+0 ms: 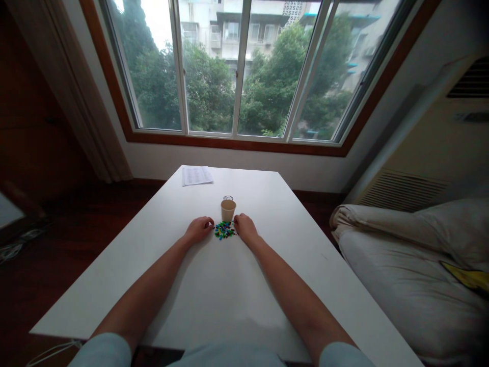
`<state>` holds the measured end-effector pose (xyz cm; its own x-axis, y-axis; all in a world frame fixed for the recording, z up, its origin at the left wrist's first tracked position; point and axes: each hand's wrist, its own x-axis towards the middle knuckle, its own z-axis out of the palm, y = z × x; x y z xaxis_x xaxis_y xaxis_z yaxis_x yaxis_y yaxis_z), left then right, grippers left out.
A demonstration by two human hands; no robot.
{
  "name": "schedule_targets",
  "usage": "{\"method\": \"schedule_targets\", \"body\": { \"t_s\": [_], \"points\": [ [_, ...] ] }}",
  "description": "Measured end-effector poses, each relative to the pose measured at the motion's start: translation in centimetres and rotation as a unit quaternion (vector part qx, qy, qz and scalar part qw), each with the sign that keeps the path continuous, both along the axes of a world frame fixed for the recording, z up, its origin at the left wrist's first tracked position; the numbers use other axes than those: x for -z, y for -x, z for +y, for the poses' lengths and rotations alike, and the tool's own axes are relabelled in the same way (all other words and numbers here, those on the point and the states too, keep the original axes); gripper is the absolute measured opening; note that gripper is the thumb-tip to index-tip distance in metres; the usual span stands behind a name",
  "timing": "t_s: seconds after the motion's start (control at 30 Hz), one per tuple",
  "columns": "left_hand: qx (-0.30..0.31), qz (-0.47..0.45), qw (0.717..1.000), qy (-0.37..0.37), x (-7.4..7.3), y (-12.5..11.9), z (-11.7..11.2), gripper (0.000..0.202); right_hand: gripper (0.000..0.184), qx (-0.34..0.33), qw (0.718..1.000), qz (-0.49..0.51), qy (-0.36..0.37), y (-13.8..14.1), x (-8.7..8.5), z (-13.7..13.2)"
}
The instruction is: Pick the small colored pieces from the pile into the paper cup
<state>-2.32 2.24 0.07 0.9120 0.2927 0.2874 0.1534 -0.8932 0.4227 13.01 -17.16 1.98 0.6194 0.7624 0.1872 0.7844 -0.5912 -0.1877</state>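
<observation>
A small pile of colourful beads or similar tiny pieces (224, 230), green, blue, yellow and dark, lies on the white table (229, 290). Just behind the pile stands a tan paper cup (228, 210), upright. My left hand (199, 229) rests at the pile's left edge, its fingers curled towards the thumb. On the other side, my right hand (245, 228) is closed in a pinch close to the cup's right side and the pile. Anything between the fingertips of either hand is too small to make out. A thin dark loop (228, 197) lies behind the cup.
Printed paper sheets (197, 176) lie at the table's far left corner. Beyond the table is a window (237, 71) with a wooden frame. A bed with pale bedding (397, 275) is on the right, near a beige air conditioner (431, 137). A curtain (84, 92) hangs on the left.
</observation>
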Motion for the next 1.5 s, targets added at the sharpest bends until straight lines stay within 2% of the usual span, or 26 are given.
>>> {"method": "schedule_targets", "body": {
  "t_s": [0.33, 0.6, 0.9, 1.5],
  "points": [
    [0.002, 0.000, 1.000, 0.000, -0.32, 0.17, -0.29, 0.021, 0.019, -0.016, 1.000, -0.014, 0.010, 0.26, 0.02, -0.16],
    [0.003, 0.001, 1.000, 0.000, -0.43, 0.16, -0.39, 0.021, 0.026, -0.005, 1.000, 0.007, 0.010, 0.04, 0.30, 0.05],
    [0.005, -0.005, 1.000, 0.001, -0.49, 0.23, -0.34, 0.021, 0.025, -0.005, 0.999, -0.001, 0.035, 0.45, -0.46, 0.02],
    [0.000, 0.005, 1.000, 0.014, -0.47, 0.11, -0.40, 0.020, 0.020, -0.004, 1.000, -0.023, 0.019, 0.46, -0.06, 0.04]
  ]
}}
